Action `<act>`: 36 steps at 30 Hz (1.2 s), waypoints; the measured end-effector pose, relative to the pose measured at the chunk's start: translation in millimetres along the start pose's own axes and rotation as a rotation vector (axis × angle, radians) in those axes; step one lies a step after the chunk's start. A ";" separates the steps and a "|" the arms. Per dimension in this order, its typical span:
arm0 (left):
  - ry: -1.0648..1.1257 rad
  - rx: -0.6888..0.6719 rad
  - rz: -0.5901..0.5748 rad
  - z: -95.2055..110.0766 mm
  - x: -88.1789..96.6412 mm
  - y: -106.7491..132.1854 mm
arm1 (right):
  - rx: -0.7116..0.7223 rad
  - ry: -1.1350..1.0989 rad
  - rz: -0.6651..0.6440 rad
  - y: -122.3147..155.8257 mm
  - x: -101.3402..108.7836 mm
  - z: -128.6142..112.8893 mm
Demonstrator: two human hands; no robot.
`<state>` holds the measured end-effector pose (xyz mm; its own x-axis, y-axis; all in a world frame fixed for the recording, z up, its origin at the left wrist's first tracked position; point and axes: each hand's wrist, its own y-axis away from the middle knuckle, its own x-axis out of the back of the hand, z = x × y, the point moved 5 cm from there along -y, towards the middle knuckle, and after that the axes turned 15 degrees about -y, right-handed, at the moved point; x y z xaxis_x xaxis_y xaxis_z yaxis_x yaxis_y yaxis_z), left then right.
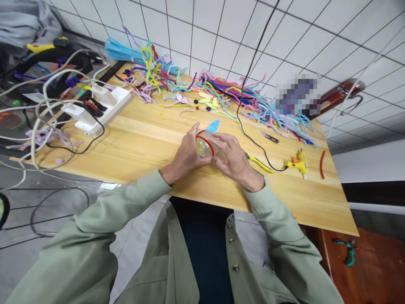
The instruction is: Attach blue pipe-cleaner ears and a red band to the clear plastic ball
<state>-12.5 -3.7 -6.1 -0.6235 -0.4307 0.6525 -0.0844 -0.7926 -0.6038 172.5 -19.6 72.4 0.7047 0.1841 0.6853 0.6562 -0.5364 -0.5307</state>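
Between my two hands is a clear round ball (pixel 204 147) with a red band (pixel 207 141) running around it. My left hand (pixel 189 152) wraps its left side, thumb below and fingers above. From the right, my right hand (pixel 232 156) curls its fingers over the ball and the band. A blue fuzzy leaf-shaped piece (pixel 213 125) shows just beyond the ball; whether it is joined to it I cannot tell. Yellow-and-green handled pliers (pixel 260 163) lie beside my right hand, partly hidden by it.
A yellow glue gun (pixel 298 163) and a red pipe cleaner piece (pixel 322 164) lie at the right. Small snips (pixel 270 137) rest farther back. Piles of coloured pipe cleaners (pixel 218 86) line the wall. A white power strip (pixel 109 110) with tangled cables occupies the left. A black cord crosses the table.
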 end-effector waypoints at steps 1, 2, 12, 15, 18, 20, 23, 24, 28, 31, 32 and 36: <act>0.010 -0.002 -0.003 0.2 -0.2 0.3 | -0.007 -0.016 -0.060 -3.0 1.5 1.1; 0.019 -0.005 -0.008 0.5 -0.2 0.4 | -0.016 -0.033 -0.111 -5.6 2.9 2.2; 0.066 -0.013 -0.083 -4.4 9.8 -12.5 | 0.002 0.001 -0.065 -11.6 19.4 13.6; 0.101 0.011 -0.140 -12.2 9.3 -20.5 | 0.030 0.020 0.018 -10.7 13.3 19.0; 0.135 0.082 -0.174 -23.2 7.7 -27.4 | 0.081 0.022 0.118 -7.4 2.2 23.3; 0.155 0.117 -0.165 -30.0 7.7 -31.2 | 0.104 0.021 0.160 -4.1 -6.1 26.0; 0.195 0.147 -0.152 -37.1 8.0 -36.2 | 0.096 0.009 0.168 -0.8 -16.5 30.8; 0.212 0.160 -0.163 -38.7 7.5 -37.5 | 0.093 0.009 0.169 -0.4 -18.6 32.0; 0.257 0.238 -0.205 -45.0 4.9 -40.1 | 0.112 0.045 0.213 -1.9 -21.0 33.6; 0.275 0.282 -0.229 -51.3 2.0 -39.9 | 0.119 0.061 0.224 -3.6 -22.1 34.7; 0.277 0.291 -0.242 -53.5 0.6 -39.6 | 0.112 0.061 0.217 -4.0 -23.0 35.7; 0.268 0.298 -0.265 -60.6 -3.5 -37.5 | 0.040 0.075 0.175 -4.0 -28.2 41.3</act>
<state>-54.2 53.6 -13.4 -0.7923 -0.1017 0.6016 -0.0651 -0.9663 -0.2492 161.1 11.4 34.6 0.7882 0.0282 0.6148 0.5365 -0.5210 -0.6639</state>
